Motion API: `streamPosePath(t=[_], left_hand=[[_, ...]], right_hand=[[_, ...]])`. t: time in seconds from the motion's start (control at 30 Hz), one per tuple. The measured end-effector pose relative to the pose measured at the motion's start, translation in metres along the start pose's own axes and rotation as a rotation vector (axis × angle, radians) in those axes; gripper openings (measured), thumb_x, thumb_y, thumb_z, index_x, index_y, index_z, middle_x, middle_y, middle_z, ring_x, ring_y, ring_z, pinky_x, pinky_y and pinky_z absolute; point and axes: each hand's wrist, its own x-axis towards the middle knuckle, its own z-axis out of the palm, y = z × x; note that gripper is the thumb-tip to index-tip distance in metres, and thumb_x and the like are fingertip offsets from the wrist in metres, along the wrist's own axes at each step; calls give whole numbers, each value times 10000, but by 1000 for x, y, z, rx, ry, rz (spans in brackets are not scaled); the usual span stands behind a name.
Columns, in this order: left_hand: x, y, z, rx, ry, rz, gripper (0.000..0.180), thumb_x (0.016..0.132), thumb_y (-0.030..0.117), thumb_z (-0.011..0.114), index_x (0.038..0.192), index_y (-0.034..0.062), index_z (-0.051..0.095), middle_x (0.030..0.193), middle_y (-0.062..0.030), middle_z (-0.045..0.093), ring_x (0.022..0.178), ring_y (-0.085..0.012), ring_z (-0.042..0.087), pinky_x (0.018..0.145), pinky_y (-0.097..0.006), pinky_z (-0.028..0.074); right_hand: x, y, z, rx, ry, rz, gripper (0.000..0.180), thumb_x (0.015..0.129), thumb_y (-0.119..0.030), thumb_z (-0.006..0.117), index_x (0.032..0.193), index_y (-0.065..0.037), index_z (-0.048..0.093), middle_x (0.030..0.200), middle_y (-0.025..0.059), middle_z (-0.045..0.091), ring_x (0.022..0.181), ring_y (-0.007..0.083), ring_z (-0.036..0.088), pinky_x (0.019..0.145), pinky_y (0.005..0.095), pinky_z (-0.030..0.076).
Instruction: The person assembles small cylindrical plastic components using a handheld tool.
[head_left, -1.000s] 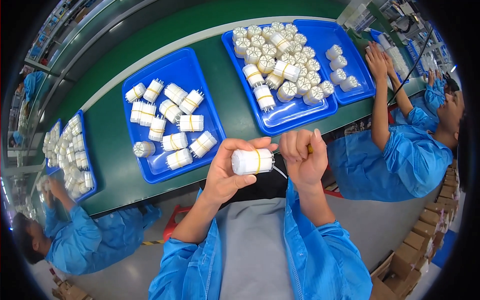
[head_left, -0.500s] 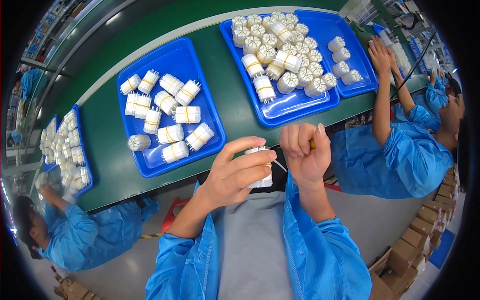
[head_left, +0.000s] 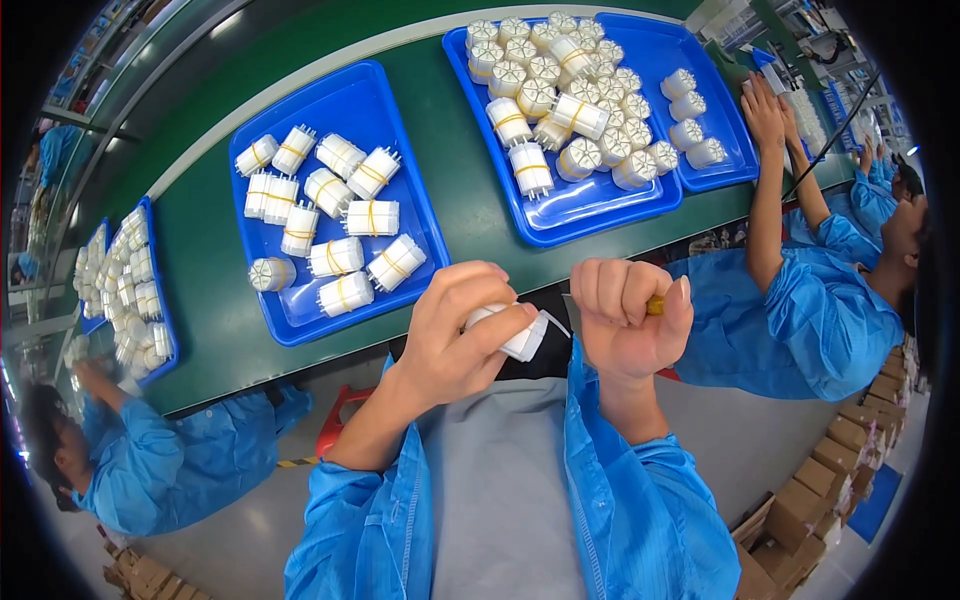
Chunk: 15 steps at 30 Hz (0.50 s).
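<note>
Fingers of my left hand [head_left: 460, 335] wrap the white part [head_left: 520, 335], lying sideways, its end poking right toward my right hand [head_left: 630, 325], fisted on a yellow-tipped tool [head_left: 655, 305] just beside it.

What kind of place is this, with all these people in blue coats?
Most likely a factory assembly line. Blue trays full of identical white ribbed parts sit on a long green bench, and several workers in blue coats sit side by side along it.
</note>
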Motion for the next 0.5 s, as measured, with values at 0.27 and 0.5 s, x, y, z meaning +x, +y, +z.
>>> streamPosePath(t=[0.27, 0.5], left_hand=[[-3, 5, -5, 94, 16, -224, 525, 606, -66, 756, 1110, 47, 662, 1007, -119, 552, 850, -241, 584, 714, -332, 495], [-1, 9, -7, 143, 17, -359, 512, 607, -46, 765, 1101, 27, 654, 1009, -137, 546, 838, -253, 585, 714, -334, 506]], right_hand=[[0, 3, -1, 5, 29, 25, 546, 1048, -429, 358, 605, -111, 331, 566, 6, 360, 544, 149, 286, 531, 326, 239], [0, 3, 2, 44, 35, 11, 549, 1047, -448, 342, 607, -120, 319, 563, -4, 357, 540, 148, 284, 539, 330, 242]])
